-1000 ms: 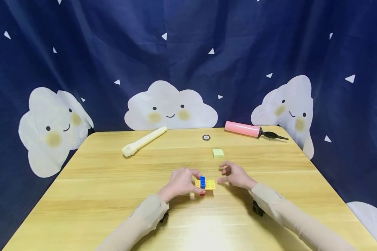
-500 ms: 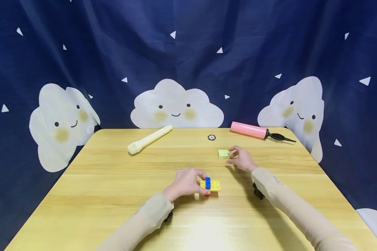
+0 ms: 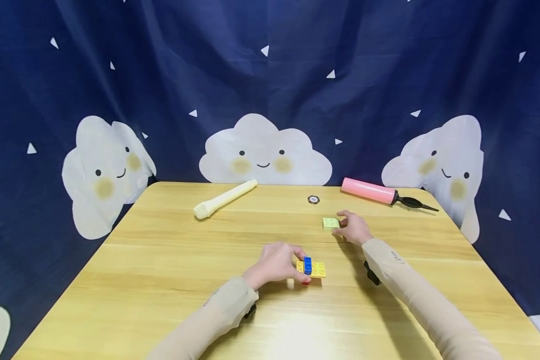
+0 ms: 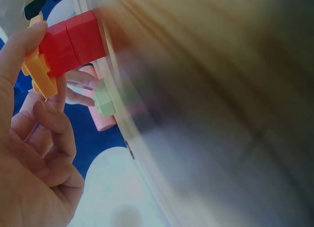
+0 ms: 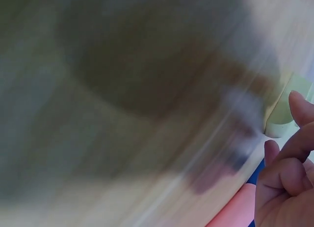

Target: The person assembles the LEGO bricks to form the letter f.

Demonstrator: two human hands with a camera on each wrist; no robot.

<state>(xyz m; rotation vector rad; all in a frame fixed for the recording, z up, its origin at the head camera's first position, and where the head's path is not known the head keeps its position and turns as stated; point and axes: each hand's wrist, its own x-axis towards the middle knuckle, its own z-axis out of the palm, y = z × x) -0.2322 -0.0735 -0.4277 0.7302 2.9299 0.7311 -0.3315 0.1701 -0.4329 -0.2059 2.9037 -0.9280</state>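
In the head view my left hand (image 3: 279, 263) pinches a small stack of toy building bricks between thumb and fingers. A yellow plate (image 3: 318, 270) forms its middle and a blue brick (image 3: 308, 265) sits across the top. Below the plate are red bricks (image 4: 73, 44), plain in the left wrist view, held close over the tabletop. My right hand (image 3: 355, 229) is at the right end of a light green brick (image 3: 330, 224) lying on the table. Its thumb and forefinger are spread at either side of that end. A firm hold does not show.
On the wooden table (image 3: 171, 280), a cream microphone-shaped stick (image 3: 225, 199) lies at the back left. A round black-and-white disc (image 3: 313, 199) lies behind the green brick. A pink hand pump (image 3: 369, 191) with a black nozzle lies at the back right. A dark blue curtain (image 3: 171, 65) hangs behind.
My right hand has moved away from the brick stack, forward to the green brick. The left hand keeps its hold on the stack. The head view has turned slightly left.
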